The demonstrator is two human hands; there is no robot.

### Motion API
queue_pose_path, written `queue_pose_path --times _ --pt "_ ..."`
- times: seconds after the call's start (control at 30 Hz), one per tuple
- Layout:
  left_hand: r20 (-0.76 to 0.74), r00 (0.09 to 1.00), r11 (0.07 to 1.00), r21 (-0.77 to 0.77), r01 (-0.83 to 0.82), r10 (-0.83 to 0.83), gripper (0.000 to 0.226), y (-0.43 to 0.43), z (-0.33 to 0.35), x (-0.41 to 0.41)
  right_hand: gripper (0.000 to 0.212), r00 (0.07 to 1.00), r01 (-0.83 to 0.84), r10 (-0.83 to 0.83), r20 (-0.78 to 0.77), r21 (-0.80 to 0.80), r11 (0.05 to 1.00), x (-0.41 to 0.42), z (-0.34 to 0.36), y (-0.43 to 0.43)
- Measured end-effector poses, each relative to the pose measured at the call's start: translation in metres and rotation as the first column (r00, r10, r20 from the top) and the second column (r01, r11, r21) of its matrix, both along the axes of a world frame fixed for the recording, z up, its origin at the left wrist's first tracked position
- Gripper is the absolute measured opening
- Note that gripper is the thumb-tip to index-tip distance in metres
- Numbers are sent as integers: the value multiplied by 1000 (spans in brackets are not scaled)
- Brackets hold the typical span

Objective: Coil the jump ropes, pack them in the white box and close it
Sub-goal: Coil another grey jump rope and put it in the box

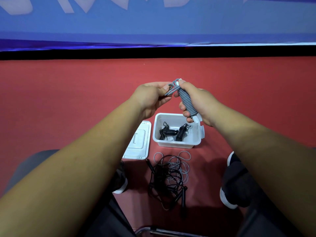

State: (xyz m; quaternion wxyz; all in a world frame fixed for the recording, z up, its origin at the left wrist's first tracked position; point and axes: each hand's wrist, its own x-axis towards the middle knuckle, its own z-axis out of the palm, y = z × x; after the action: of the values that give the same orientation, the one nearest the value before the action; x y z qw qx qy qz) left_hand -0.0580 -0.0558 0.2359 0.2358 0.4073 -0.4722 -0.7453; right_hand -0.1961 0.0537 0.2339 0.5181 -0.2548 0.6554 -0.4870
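My right hand [195,101] grips a grey jump rope [186,100] wound tightly round its white handles, held above the white box [159,134]. My left hand [152,95] pinches the grey rope's loose end loop at the top of the bundle. Two coiled black jump ropes [172,132] lie inside the open box. The box's white lid [138,142] lies flat on the floor to its left. A tangle of loose black and grey ropes [171,175] lies on the red floor in front of the box, between my feet.
Red carpet [68,100] runs out to a black strip and a blue banner [153,28] at the far side. My dark shoes [236,178] flank the tangle. A metal chair frame [162,231] shows at the bottom edge.
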Motion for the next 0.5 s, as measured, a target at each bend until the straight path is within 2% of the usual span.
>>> queue_pose_path --times 0.17,0.37,0.5 --pt "-9 999 1000 1 31 -31 28 0 6 2 57 1000 -23 23 6 0 1000 0 1 1" --pt "14 1000 1000 -13 7 -7 12 -2 8 7 55 996 -83 83 30 5 997 -4 0 1" --pt "19 999 999 -5 43 -43 12 -4 11 9 57 990 -135 135 35 -3 991 -6 0 2"
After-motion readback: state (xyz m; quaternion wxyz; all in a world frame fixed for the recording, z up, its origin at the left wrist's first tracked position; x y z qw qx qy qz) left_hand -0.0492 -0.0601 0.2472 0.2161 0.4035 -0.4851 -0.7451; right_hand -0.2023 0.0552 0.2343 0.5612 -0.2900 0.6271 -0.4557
